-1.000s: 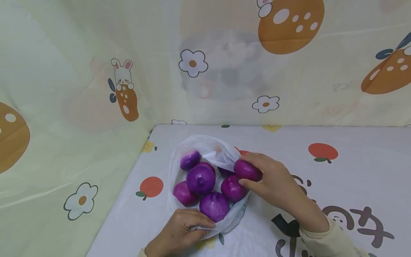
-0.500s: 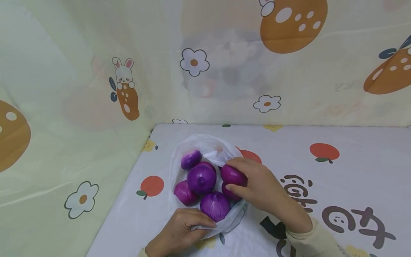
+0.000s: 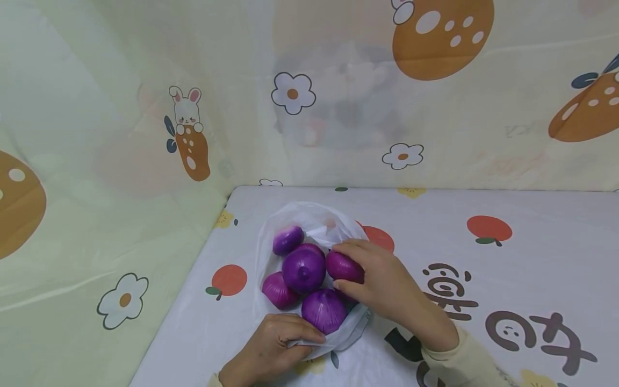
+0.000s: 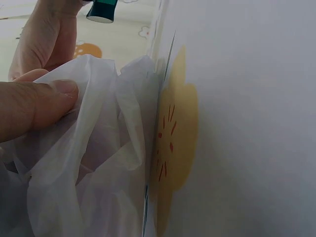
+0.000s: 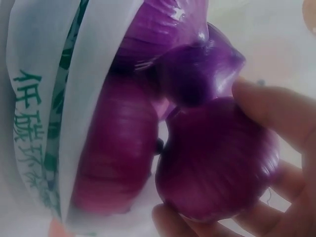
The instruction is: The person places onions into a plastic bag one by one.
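A white plastic bag [image 3: 355,329] with its mouth spread lies on the table, several purple-red onions in it. My left hand [image 3: 271,344] pinches the bag's near rim; in the left wrist view the thumb [image 4: 42,106] presses on the crumpled plastic [image 4: 106,148]. My right hand [image 3: 387,282] grips a red onion [image 3: 344,266] at the bag's right side, thumb and fingers around it. Up close in the right wrist view, this onion [image 5: 217,160] is beside another onion [image 5: 118,148] near the bag wall [image 5: 34,113]. A round purple onion [image 3: 303,269] sits on top in the middle.
The table [image 3: 435,215] has a white cover printed with fruit, flowers and lettering. Behind and to the left hang pale patterned sheets [image 3: 338,118]. A dark green cylindrical object [image 4: 101,11] shows at the top of the left wrist view.
My right hand has moved left with the onion, from the bag's right edge to over its contents, against the other onions. The left hand keeps its hold on the rim.
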The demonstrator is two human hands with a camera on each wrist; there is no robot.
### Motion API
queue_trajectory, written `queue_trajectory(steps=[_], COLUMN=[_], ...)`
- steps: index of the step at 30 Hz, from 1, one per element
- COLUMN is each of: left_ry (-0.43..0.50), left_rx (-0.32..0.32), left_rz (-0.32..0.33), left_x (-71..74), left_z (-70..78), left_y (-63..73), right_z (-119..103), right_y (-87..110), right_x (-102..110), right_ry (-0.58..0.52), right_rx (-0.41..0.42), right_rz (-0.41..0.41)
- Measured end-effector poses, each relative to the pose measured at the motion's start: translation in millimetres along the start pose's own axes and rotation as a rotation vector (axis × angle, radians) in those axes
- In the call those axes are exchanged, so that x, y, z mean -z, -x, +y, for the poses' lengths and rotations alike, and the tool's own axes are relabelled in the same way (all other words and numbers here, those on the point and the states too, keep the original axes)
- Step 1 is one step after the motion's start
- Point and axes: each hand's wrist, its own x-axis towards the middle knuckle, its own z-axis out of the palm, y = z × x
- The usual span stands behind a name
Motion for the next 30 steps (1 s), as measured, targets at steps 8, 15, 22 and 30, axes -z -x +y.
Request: queue_trajectory(steps=[8, 15, 22, 30], left_ry=[-0.006, -0.007, -0.008, -0.010], left_rx=[-0.008, -0.005, -0.019, -0.013], left_rz=[0.003, 0.002, 0.003, 0.004], left_x=[-0.2, -0.3, -0.3, 0.1], left_z=[-0.6, 0.4, -0.4, -0.4], left_y=[0.7, 0.2, 0.2, 0.7], right_z=[-3, -3, -5, -2], right_y=[-3.2, -6.5, -10.8, -14.7], right_x=[-8, -18, -26, -36], right_ry=[0.036, 0.063, 0.087, 0.131], right_rx=[-0.004, 0.011, 0.025, 0.070], right_rz=[0.005, 0.025, 0.009, 0.025])
